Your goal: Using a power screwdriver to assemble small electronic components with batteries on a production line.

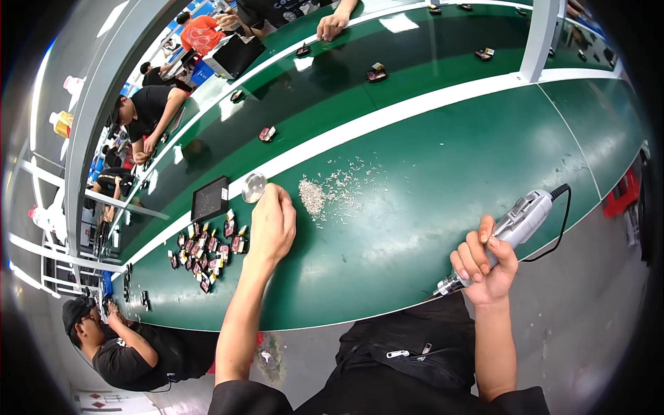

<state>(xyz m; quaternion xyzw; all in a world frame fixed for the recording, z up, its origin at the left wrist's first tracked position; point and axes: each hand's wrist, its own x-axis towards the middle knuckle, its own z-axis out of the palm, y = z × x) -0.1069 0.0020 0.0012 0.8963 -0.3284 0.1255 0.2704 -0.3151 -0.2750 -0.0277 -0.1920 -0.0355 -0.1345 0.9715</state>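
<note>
My right hand (486,266) is wrapped round a grey electric screwdriver (520,220), its bit pointing down and left toward the table's near edge. A black cord runs from its far end. My left hand (272,225) is closed, with its fingertips at the rim of a small round shiny dish (254,187). What those fingers grip, if anything, is hidden. Right of that hand lies a heap of tiny silvery screws (312,198), with more scattered beyond it. To its left sits a pile of small black and dark red parts (205,254) with yellow and white bits.
A black tray (209,198) lies behind the pile. Past a white rail (387,116), a green belt (304,104) carries more small parts. A grey post (543,41) stands at the back right. Co-workers sit along the left, and another person's hand (333,26) reaches in across the belt.
</note>
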